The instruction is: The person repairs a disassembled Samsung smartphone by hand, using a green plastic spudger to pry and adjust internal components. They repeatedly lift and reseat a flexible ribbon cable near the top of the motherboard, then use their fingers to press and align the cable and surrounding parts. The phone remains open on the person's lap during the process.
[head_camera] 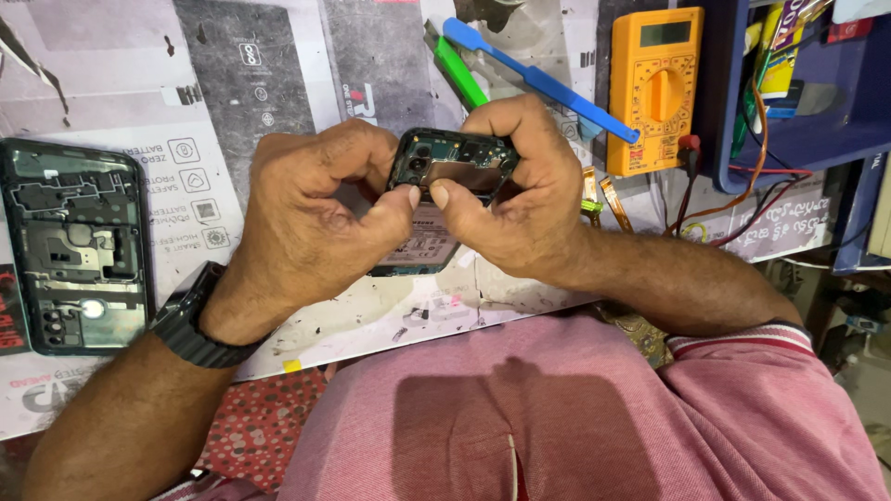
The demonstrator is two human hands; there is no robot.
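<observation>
on a paper-covered repair bench (278,56), the left hand (316,213) and right hand (520,186) both clamp an opened dark phone body (452,160), thumbs together pressing its edge to steady it.

Bright, even daylight across the counter (278,83), nothing dim here. Soft shadow sits under the left hand (316,218) and the right hand (520,190), falling near and slightly right. A clear dark shadow lies on the pink shirt (575,417), square-edged. Small glare spot on the open phone frame (74,246) at far left. Focus is sharp in the middle; the corners stretch and soften a little.
</observation>
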